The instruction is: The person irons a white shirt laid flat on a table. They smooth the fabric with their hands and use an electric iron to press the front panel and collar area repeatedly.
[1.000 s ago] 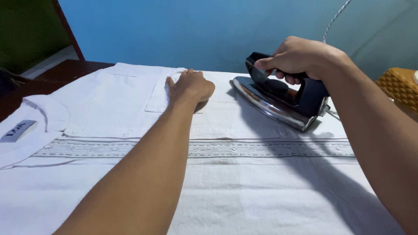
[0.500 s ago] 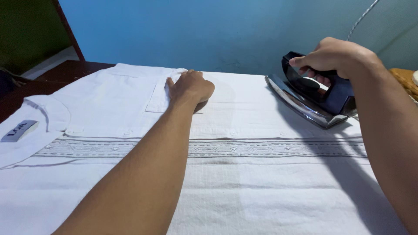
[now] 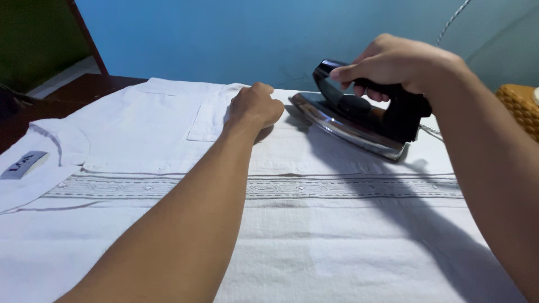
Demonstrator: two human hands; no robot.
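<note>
A white shirt (image 3: 314, 224) lies flat across the surface, with an embroidered band running left to right and a chest pocket (image 3: 205, 120) near the far edge. My left hand (image 3: 255, 106) rests on the cloth beside the pocket, fingers curled and pressing down. My right hand (image 3: 393, 64) grips the black handle of a metal-soled iron (image 3: 353, 120). The iron sits on the shirt with its tip pointing at my left hand, a short gap apart.
The shirt's collar with a grey label (image 3: 25, 164) lies at the left. A dark wooden table edge (image 3: 84, 90) shows at the far left. A woven tan basket (image 3: 519, 109) stands at the right edge. The iron's cord (image 3: 452, 22) runs up the blue wall.
My right hand has slid the iron back to the left, toward my left hand, after it had moved out to the right. My left hand has curled its fingers but stayed in place.
</note>
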